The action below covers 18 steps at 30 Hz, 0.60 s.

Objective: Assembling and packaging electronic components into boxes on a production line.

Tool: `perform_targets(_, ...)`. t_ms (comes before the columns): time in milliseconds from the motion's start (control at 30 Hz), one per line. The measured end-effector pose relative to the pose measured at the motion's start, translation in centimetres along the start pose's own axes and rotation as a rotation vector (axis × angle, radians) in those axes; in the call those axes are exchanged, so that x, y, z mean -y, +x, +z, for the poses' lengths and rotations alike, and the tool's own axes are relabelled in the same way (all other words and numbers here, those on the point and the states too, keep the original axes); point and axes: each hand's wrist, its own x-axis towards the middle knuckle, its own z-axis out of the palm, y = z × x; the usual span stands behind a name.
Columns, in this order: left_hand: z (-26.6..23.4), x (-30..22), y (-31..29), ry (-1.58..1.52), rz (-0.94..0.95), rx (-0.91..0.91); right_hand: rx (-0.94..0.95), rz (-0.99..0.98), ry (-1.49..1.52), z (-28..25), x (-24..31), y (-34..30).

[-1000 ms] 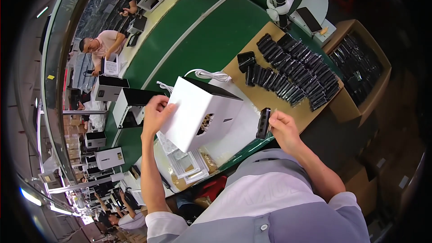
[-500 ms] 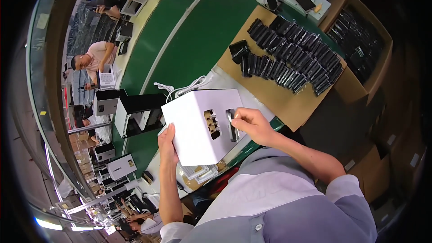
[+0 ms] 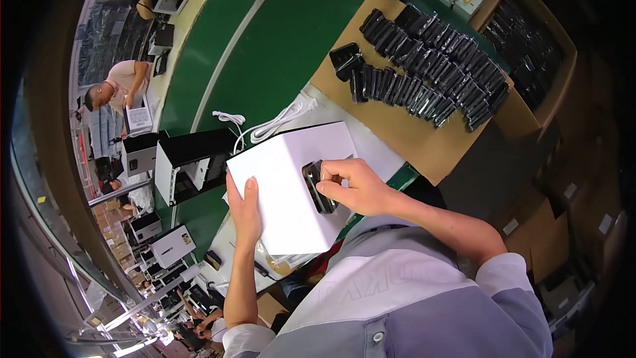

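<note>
A white box-shaped housing (image 3: 278, 192) is tilted in front of me over the work surface. My left hand (image 3: 245, 215) grips it at its left side, thumb on the near face and the other fingers hidden behind. My right hand (image 3: 358, 187) pinches a dark, glossy oblong panel (image 3: 317, 189) between thumb and fingers. That panel lies against the housing's right face, over the spot of the oblong cutout, which it now covers. I cannot tell whether it sits in the cutout or only rests on it.
Rows of black film-wrapped parts (image 3: 424, 59) lie on a cardboard sheet (image 3: 424, 152), right of a green belt (image 3: 265, 59). A carton (image 3: 556, 93) of similar parts stands beyond. White cables (image 3: 271, 122) lie behind the housing. Black-and-white units (image 3: 189, 166) stand left; co-workers (image 3: 126, 83) sit across the belt.
My right hand has moved left with the dark panel, from beside the cutout to over it. The housing has turned slightly and shifted a little left in my left hand.
</note>
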Motion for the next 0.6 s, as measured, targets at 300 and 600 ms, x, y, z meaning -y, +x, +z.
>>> perform_targets(300, -0.2, 0.1, 0.2, -0.001, -0.010, 0.036, 0.019, 0.022, -0.033, 0.2, 0.7, 0.7)
perform_targets(600, -0.2, -0.5, 0.1, 0.025, 0.056, 0.100, 0.109, 0.070, -0.094, -0.5, 1.5, 1.4)
